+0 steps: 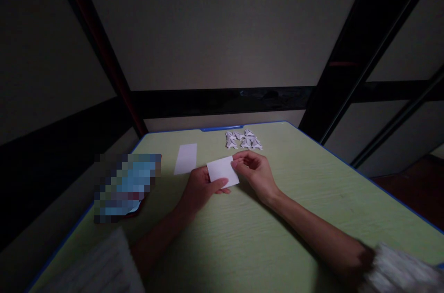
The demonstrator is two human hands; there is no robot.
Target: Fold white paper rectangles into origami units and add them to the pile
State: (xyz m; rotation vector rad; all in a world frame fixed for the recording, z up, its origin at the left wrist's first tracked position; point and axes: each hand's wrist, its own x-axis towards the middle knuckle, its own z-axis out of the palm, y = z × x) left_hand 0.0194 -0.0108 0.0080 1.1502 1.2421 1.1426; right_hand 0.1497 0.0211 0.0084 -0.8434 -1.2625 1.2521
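A small white piece of paper (222, 170) is held up between both hands, just above the table. My left hand (201, 189) grips its lower left part, with the thumb on top and the fingers underneath. At the paper's upper right corner, my right hand (255, 170) pinches the edge between thumb and fingers. Another white sheet of paper (186, 159) lies flat to the left, beyond my left hand. Several folded paper figures (243, 139) stand grouped just past my right hand.
The pale green table (312, 182) has a blue edge and reaches a panelled wall (222, 25) at the back. On its left side lies a flat object with a blurred-out screen (130, 186). A blue strip (222, 128) runs along the far edge.
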